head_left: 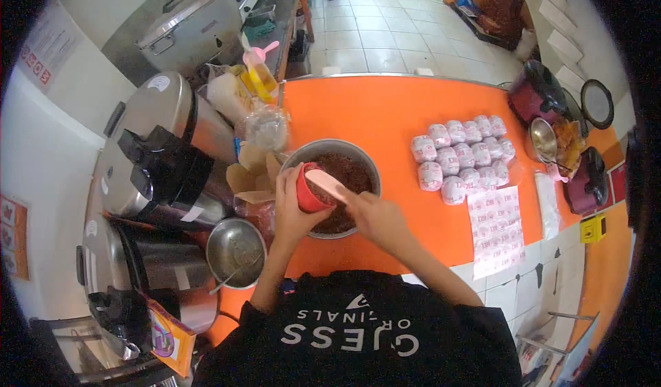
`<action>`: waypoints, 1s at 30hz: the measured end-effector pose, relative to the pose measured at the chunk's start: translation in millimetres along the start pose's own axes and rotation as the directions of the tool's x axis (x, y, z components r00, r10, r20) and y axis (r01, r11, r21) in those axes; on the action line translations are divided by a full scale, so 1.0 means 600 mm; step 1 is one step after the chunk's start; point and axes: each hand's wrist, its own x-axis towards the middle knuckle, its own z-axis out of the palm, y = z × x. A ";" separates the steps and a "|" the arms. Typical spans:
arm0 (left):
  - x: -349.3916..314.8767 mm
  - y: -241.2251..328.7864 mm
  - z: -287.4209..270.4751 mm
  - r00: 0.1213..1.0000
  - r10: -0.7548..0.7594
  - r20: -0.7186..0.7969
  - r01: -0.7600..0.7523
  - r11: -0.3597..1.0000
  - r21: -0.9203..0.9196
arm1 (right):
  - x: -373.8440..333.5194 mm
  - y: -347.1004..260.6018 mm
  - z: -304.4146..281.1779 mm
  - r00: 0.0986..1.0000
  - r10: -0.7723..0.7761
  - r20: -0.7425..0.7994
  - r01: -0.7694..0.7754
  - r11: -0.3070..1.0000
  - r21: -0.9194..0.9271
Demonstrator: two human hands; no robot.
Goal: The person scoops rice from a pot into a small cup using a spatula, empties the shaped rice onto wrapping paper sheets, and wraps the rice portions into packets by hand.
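Orange tabletop (406,105) fronts tiled floor (385,39); left grip (289,213) clasps red cup (303,193), right grip (376,217) pink spatula (326,182).

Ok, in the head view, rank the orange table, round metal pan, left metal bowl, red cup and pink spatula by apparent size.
Largest to smallest:
1. Orange table
2. Round metal pan
3. Left metal bowl
4. Red cup and pink spatula: unsure, both partly covered

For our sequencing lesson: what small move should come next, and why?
Perhaps press the flat pink plastic-looking paddle into the round red plastic-looking cup: the right hand holds the paddle over the opening; the left hand grips the cup.
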 end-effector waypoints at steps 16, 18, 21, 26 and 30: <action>-0.001 -0.001 0.001 0.999 -0.018 0.045 0.026 0.983 -0.181 | 0.001 -0.020 0.050 0.957 0.250 0.148 -0.290 0.811 0.509; -0.002 -0.010 0.002 0.998 -0.022 0.060 0.035 0.975 -0.219 | 0.002 -0.002 0.038 0.969 0.212 0.126 -0.247 0.831 0.499; 0.001 -0.013 0.000 0.997 -0.007 0.074 0.029 0.955 -0.295 | 0.010 0.013 -0.015 0.969 0.222 0.112 -0.248 0.820 0.516; 0.012 0.012 -0.011 0.984 0.070 0.162 -0.038 0.981 -0.192 | 0.001 0.013 -0.013 0.956 0.283 0.074 -0.284 0.839 0.463; 0.005 -0.007 -0.013 0.978 0.015 0.207 0.031 0.976 -0.215 | -0.010 0.004 -0.010 0.975 0.188 0.119 -0.221 0.884 0.412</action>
